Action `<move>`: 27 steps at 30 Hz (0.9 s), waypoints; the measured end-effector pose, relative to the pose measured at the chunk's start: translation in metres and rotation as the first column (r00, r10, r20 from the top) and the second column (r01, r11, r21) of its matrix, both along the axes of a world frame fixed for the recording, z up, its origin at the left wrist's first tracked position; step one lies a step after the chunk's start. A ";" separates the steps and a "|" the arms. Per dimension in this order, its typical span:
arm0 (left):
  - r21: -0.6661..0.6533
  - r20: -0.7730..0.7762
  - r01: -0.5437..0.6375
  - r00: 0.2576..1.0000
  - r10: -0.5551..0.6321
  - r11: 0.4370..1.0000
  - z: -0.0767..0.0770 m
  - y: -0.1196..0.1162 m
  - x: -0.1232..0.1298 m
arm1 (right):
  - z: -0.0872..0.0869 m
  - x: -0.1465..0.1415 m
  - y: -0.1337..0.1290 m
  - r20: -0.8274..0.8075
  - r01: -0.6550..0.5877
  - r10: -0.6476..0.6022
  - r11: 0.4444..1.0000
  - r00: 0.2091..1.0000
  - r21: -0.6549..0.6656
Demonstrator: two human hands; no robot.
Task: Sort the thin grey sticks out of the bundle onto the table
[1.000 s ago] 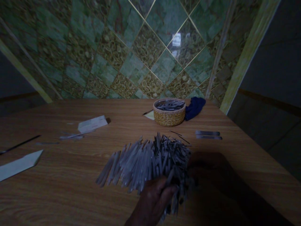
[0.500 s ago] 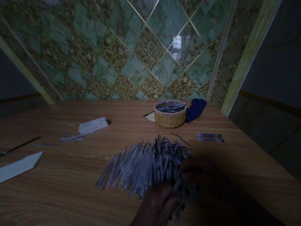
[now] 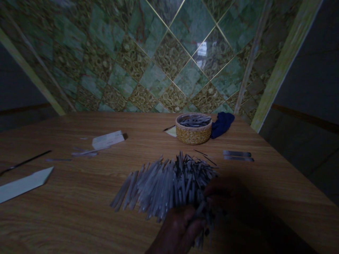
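Note:
A broad pile of slim translucent plastic tubes (image 3: 156, 187), pen-like in shape, lies on the wooden table in front of me. Its right part holds darker pieces (image 3: 186, 176) with black inside or at their ends. At the pile's near edge my left hand (image 3: 180, 224) is closed, its thumb and fingers around a slim pen-like tube (image 3: 200, 208). My right hand (image 3: 222, 190), in deep shadow, has its fingers pinched together at the upper end of that tube. More dark-tipped pieces lie under and between both hands, too dim to make out.
Behind the pile stands a round woven basket (image 3: 194, 135) full of similar tubes, beside a dark blue cloth (image 3: 222, 124). A few pen-like pieces (image 3: 237, 156) lie at the right. Leftward are a white packet (image 3: 108, 139), loose strips (image 3: 84, 153), a black rod (image 3: 26, 162) and a pale card (image 3: 25, 185).
The whole view has shifted slightly, so the table things sit a little further right. Both hands stay nearly in place at the tube.

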State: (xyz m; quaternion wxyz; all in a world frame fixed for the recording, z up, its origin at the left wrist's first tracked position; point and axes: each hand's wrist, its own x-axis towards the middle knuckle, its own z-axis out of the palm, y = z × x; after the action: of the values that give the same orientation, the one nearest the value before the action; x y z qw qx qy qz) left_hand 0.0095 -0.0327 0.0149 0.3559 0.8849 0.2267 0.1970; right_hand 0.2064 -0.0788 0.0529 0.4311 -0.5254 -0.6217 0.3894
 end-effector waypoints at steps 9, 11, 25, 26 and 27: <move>-0.128 0.038 0.017 0.999 -0.013 0.992 -0.002 -0.003 -0.001 | 0.004 -0.002 -0.001 0.016 0.018 -0.017 0.997 1.000 -0.079; -0.141 0.030 0.012 1.000 -0.008 0.990 -0.002 -0.003 -0.001 | 0.005 -0.002 -0.001 0.014 0.021 -0.021 0.998 1.000 -0.066; -0.387 0.084 0.085 0.995 -0.056 0.918 0.006 -0.003 0.001 | -0.005 0.001 -0.001 -0.100 -0.034 0.017 0.985 0.995 -0.171; -0.419 0.083 0.073 0.996 -0.042 0.905 0.007 -0.004 0.001 | -0.005 0.001 -0.001 -0.099 -0.041 0.024 0.985 0.995 -0.166; -0.446 0.082 0.060 0.996 -0.026 0.893 0.008 -0.005 0.001 | -0.004 0.001 -0.001 -0.092 -0.042 0.027 0.986 0.995 -0.161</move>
State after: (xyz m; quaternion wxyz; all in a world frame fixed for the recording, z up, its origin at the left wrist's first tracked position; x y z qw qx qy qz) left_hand 0.0106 -0.0380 0.0226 0.5623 0.7762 0.2333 0.1642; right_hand 0.2077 -0.0801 0.0488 0.4073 -0.5302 -0.5768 0.4694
